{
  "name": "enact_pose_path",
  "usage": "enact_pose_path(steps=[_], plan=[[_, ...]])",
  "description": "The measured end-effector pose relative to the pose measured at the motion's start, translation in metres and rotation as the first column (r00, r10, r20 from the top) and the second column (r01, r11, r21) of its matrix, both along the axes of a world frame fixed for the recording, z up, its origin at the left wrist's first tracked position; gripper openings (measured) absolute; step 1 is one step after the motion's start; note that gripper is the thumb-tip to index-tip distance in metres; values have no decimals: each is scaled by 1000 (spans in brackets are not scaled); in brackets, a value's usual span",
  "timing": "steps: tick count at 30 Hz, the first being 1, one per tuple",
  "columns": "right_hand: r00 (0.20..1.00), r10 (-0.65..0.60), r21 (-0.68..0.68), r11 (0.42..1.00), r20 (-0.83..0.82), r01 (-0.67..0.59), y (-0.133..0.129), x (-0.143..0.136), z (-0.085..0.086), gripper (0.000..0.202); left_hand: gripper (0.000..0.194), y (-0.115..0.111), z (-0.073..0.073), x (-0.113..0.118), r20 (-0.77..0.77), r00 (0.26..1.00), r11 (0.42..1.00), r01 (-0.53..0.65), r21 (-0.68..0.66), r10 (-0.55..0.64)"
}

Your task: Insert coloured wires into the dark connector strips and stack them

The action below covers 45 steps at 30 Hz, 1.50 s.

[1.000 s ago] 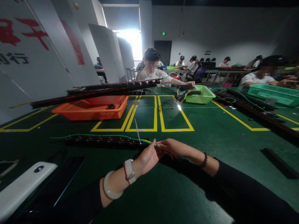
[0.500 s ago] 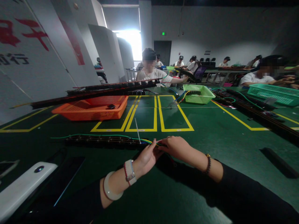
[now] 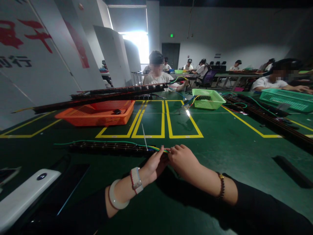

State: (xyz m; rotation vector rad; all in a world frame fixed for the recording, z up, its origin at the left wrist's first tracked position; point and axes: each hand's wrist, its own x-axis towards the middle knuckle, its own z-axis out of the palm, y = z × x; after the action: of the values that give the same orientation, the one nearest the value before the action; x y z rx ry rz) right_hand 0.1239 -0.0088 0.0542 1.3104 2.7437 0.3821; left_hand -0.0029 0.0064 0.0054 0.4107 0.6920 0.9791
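My left hand (image 3: 153, 164) and my right hand (image 3: 181, 159) meet at the right end of a long dark strip (image 3: 110, 147) lying on the green table. Both pinch a thin bundle of green and yellow wires (image 3: 160, 149) that runs along the strip. A white cable tie (image 3: 144, 137) sticks up from the bundle just left of my fingers. The green wire (image 3: 93, 142) trails off to the left along the strip. My left wrist carries a watch and a pale bangle; a bead bracelet circles my right wrist.
An orange basket (image 3: 97, 114) with long dark strips (image 3: 102, 94) across it stands at back left. A green basket (image 3: 207, 98) sits at back centre, another (image 3: 286, 99) at right. A white device (image 3: 22, 195) lies near left. Yellow lines (image 3: 166, 120) mark the table. Other people work beyond.
My right hand has turned and drawn closer to my left, its fingers curling over the wire ends. The person opposite pulled an arm back from the green basket.
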Motion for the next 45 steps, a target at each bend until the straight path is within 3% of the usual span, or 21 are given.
enact_pose_path(steps=[4,9,14,19,26,29,32,37,45], plan=[[998,-60,-74,996,-35,57,0,-3,-4,23,22,0,0,1,-6,1000,1000,11,10,-11],[977,-170,-185,972,-126,145,2,4,11,16,23,-1,-1,0,29,1000,1000,-1,11,1],[947,-239,-125,968,-216,216,20,21,21,17,29,-2,-1,-1,31,999,999,26,39,-28],[942,-231,-23,972,-245,232,47,31,3,25,32,-1,0,-1,4,998,995,67,72,-68],[986,-105,-61,993,-133,98,62,34,-24,26,30,0,-1,-2,-6,998,996,66,54,-66],[981,-93,-28,996,-167,90,61,35,-20,22,30,0,-3,-3,14,998,995,68,68,-69],[972,-103,-5,994,-212,105,51,32,-6,16,28,1,-4,-2,45,996,995,68,70,-71],[970,-109,-49,994,-218,101,22,17,14,28,24,2,-5,-1,92,995,999,37,30,-39],[996,-59,-105,993,-65,52,15,11,-4,19,24,-1,-2,-1,66,996,998,56,35,-58]])
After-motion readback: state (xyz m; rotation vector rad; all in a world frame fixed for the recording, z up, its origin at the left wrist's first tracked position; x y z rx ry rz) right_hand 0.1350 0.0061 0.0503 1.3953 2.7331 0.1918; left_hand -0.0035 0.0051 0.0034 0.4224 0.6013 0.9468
